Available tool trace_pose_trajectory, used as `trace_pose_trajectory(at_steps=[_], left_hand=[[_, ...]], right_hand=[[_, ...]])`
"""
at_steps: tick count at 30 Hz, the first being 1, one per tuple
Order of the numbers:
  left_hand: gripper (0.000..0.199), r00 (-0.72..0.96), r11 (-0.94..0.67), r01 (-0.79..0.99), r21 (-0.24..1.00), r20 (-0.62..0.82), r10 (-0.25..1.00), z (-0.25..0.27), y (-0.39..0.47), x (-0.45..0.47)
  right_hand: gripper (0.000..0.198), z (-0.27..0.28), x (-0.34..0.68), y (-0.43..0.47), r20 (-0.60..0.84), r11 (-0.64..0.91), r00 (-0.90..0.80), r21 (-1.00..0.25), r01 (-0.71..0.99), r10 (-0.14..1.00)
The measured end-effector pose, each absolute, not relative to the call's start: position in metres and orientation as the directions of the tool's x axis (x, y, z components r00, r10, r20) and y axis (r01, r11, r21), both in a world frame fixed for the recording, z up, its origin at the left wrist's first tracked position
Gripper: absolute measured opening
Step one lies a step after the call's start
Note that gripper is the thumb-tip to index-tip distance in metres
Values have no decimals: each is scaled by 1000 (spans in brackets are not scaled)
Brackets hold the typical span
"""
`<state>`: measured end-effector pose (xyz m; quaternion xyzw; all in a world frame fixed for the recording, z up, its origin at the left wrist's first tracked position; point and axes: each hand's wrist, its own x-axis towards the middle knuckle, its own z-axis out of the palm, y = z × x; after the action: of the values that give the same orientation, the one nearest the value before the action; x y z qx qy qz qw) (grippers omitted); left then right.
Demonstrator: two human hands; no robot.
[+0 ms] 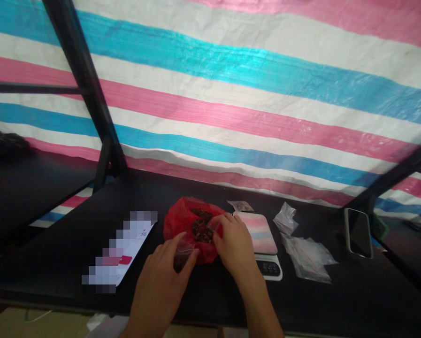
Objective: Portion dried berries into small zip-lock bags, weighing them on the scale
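Opened red bag (182,213) of loose brown pieces (202,230)

Item 1. Left hand (157,277): thumb and forefinger curve about a small clear bag (186,253), tips apart with the plastic between them. We judge that this hold keeps the bag close to the opposite fingers.

Item 2. Right hand (236,241): fingers bent, tips at the right edge of the brown pieces. Some clear film shows there; we cannot tell whether they pinch anything.

Item 3. Red bag: on the black worktop (210,300), between and just beyond both sets of fingers. Its mouth gapes upward, presumably to leave the contents within easy reach.

Item 4. White scale (276,274): just right of the right fingers, a placing that we think spares a long reach. Display unreadable to us. A small packet (241,205) lies beyond it; a crumpled clear bag (286,218), flat clear bags (309,258) and a phone (358,233) lie farther right, perhaps to free the middle.

Condition. Red bag: thin, wrinkled, slack-walled. Brown pieces: small, irregular, dark to reddish, dry-looking, heaped. Small clear bag: creased, see-through; we cannot make out any contents.
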<state>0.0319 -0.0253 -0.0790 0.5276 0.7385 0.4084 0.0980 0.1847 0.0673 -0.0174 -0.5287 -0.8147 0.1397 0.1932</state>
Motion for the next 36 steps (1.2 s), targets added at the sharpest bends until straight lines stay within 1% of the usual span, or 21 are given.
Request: trace_pose_trajectory(at_steps=[3, 5, 7, 9, 10, 12, 16, 19, 22, 24, 26, 28, 31, 36], left_hand=[[48, -400, 111, 712, 693, 271, 875, -81, -27, 28], [46, -392, 60, 702, 709, 315, 864, -83, -29, 30], [43, -396, -13, 686, 728, 388, 832, -84, -31, 34], [40, -390, -78, 677, 732, 446, 805, -84, -33, 40], [38, -378, -103, 678, 728, 465, 800, -83, -34, 44], [35, -333, -150, 685, 713, 489, 806, -82, -36, 51], [29, -210, -251, 662, 706, 496, 843, -81, -35, 62], [31, -206, -213, 607, 766, 410, 889, -82, -34, 69], [38, -245, -70, 522, 850, 228, 942, -84, -34, 74], [45, -270, 25, 462, 887, 114, 956, -84, -33, 77], [50, -296, 86, 417, 905, 46, 954, -82, -33, 79], [52, -309, 111, 381, 918, 13, 951, -79, -32, 80], [50, -302, 117, 321, 940, -15, 953, -76, -30, 82], [48, -312, 129, 233, 964, -51, 949, -75, -29, 79]], right_hand=[[24, -17, 187, 70, 229, 389, -317, -457, 800, 920], [23, -14, 188, 68, 264, 403, -308, -518, 755, 914], [25, -10, 188, 63, 245, 427, -353, -592, 683, 903], [25, -5, 190, 58, 164, 418, -414, -629, 655, 895], [24, -4, 191, 57, 120, 401, -425, -625, 670, 897], [23, -2, 195, 56, 68, 362, -399, -578, 731, 914], [23, -6, 206, 63, 88, 299, -290, -432, 851, 953], [23, -12, 210, 68, 116, 280, -255, -389, 877, 960], [21, -16, 208, 70, 142, 319, -286, -430, 845, 948], [22, -17, 205, 70, 148, 345, -312, -459, 819, 938], [23, -19, 203, 71, 144, 350, -321, -475, 808, 936], [25, -20, 202, 72, 133, 350, -327, -480, 805, 936], [27, -20, 201, 72, 83, 336, -342, -500, 798, 936], [27, -16, 202, 68, 9, 306, -382, -614, 727, 924]])
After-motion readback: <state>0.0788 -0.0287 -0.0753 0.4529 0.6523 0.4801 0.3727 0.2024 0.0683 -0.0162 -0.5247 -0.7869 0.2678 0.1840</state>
